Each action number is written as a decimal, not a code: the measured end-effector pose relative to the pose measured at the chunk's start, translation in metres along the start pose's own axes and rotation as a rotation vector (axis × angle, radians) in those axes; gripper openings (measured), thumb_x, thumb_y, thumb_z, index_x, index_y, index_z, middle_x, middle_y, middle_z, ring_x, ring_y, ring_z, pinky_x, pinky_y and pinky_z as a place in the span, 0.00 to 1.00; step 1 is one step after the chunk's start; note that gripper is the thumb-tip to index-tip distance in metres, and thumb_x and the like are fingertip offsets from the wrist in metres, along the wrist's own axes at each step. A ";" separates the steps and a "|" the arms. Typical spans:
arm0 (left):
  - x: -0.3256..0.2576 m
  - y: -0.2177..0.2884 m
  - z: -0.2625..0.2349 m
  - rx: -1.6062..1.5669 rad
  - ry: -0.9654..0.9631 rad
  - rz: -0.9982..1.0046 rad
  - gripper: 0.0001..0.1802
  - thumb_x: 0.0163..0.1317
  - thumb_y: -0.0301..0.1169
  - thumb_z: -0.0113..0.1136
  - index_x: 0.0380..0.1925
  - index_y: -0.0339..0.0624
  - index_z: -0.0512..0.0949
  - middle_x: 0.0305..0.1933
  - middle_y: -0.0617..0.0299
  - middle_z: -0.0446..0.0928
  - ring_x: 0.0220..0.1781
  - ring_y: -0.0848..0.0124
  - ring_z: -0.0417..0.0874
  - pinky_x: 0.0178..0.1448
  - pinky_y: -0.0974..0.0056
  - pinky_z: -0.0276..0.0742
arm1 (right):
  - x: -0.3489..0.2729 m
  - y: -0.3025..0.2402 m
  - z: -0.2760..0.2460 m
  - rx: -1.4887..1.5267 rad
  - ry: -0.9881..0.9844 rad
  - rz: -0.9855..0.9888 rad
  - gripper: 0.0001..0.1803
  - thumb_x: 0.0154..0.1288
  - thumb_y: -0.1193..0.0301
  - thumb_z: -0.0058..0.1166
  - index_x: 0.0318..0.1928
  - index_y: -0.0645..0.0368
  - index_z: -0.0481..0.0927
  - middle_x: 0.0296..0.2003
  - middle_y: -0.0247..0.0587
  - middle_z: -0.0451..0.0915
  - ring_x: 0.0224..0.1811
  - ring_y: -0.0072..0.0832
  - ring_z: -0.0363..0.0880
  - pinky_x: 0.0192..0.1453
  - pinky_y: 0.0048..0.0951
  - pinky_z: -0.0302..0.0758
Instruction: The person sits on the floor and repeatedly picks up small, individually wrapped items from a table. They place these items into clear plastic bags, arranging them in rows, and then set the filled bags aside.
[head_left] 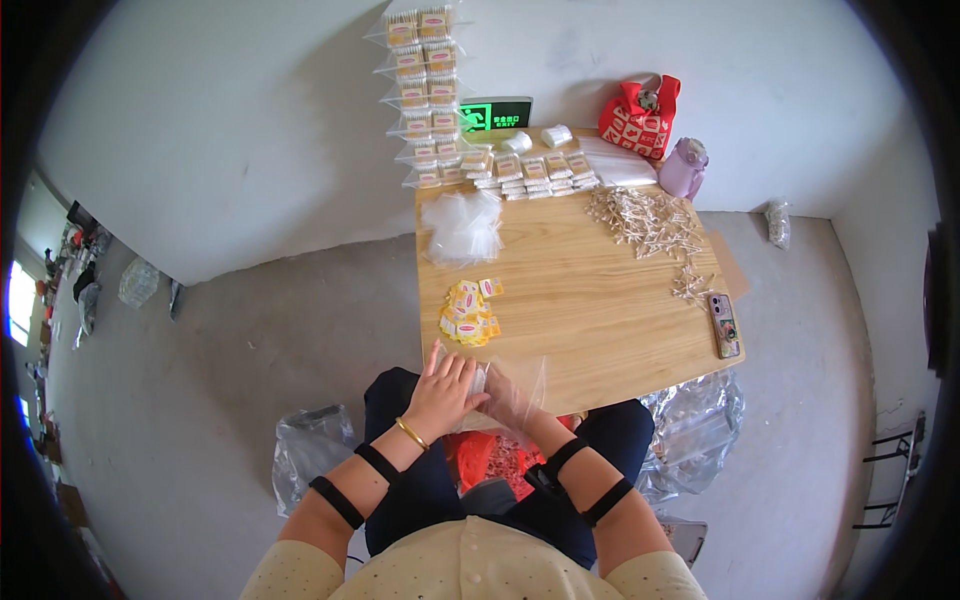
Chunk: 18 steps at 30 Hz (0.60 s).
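Note:
At the table's near edge, a clear plastic bag lies between my hands. My left hand, back upward, has its fingers stretched forward and pinches the bag's left part between thumb and fingers. The bag covers my right hand; its fingers look blurred through the film. Just beyond my left fingers is a pile of small yellow-and-white printed cards. A stack of flat clear bags lies farther back. Loose cotton swabs are heaped at the table's far right, with a smaller scatter nearer me.
Packed swab bags line the back of the wooden table, beside a tall stack of packs. A red bag, a purple bottle and a phone stand or lie rightward. A red plastic bag is between my legs.

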<state>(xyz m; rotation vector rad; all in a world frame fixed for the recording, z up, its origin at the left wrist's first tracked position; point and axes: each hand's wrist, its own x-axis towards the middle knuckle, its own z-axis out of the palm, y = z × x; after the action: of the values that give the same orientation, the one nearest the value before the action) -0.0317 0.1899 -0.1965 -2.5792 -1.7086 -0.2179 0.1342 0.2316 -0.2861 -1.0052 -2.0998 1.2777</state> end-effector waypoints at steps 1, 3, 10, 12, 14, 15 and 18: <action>0.001 0.003 0.001 0.029 -0.041 -0.011 0.37 0.66 0.58 0.51 0.58 0.35 0.72 0.49 0.54 0.77 0.60 0.58 0.75 0.79 0.45 0.50 | 0.000 0.004 0.002 -0.186 0.031 -0.085 0.39 0.53 0.67 0.72 0.64 0.55 0.67 0.54 0.53 0.75 0.57 0.51 0.76 0.59 0.47 0.75; 0.003 0.006 0.004 0.053 -0.042 -0.007 0.37 0.66 0.58 0.50 0.58 0.33 0.72 0.48 0.53 0.77 0.58 0.58 0.76 0.78 0.47 0.52 | -0.003 0.010 0.007 -0.355 0.100 -0.122 0.39 0.52 0.65 0.72 0.63 0.55 0.68 0.52 0.53 0.76 0.54 0.51 0.77 0.57 0.48 0.75; 0.002 0.002 0.000 0.020 -0.042 -0.016 0.35 0.67 0.56 0.51 0.62 0.39 0.71 0.51 0.53 0.78 0.56 0.58 0.76 0.71 0.46 0.60 | -0.019 0.002 -0.006 0.117 0.077 0.107 0.42 0.51 0.57 0.74 0.63 0.55 0.68 0.47 0.51 0.78 0.47 0.48 0.78 0.54 0.47 0.75; -0.001 0.001 -0.002 0.004 -0.054 -0.043 0.35 0.67 0.56 0.52 0.64 0.42 0.70 0.53 0.55 0.77 0.56 0.58 0.76 0.69 0.45 0.60 | -0.020 -0.004 -0.012 0.110 0.027 0.111 0.41 0.53 0.54 0.72 0.63 0.56 0.68 0.48 0.51 0.79 0.47 0.47 0.79 0.56 0.46 0.73; 0.000 0.002 -0.002 -0.006 -0.048 -0.048 0.34 0.67 0.56 0.52 0.65 0.45 0.70 0.55 0.56 0.77 0.56 0.58 0.75 0.68 0.44 0.61 | -0.019 -0.009 -0.015 0.058 0.022 0.050 0.40 0.55 0.52 0.70 0.63 0.56 0.69 0.48 0.50 0.79 0.48 0.46 0.79 0.58 0.45 0.71; -0.001 0.002 -0.001 -0.010 -0.039 -0.047 0.34 0.67 0.55 0.52 0.66 0.45 0.69 0.56 0.57 0.77 0.57 0.58 0.75 0.67 0.44 0.61 | -0.019 -0.010 -0.018 0.022 -0.001 0.040 0.39 0.56 0.52 0.69 0.63 0.56 0.69 0.48 0.49 0.79 0.48 0.46 0.79 0.59 0.45 0.70; -0.002 0.003 0.001 -0.012 -0.008 -0.036 0.35 0.67 0.55 0.52 0.67 0.46 0.68 0.57 0.58 0.76 0.57 0.59 0.75 0.67 0.43 0.61 | -0.018 -0.012 -0.026 -0.050 -0.048 -0.016 0.35 0.60 0.54 0.66 0.63 0.57 0.70 0.48 0.49 0.80 0.50 0.46 0.79 0.60 0.45 0.71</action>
<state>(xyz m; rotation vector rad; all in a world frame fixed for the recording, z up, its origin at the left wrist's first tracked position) -0.0296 0.1872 -0.1980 -2.5628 -1.7629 -0.2201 0.1596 0.2280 -0.2643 -0.9858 -2.1817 1.2588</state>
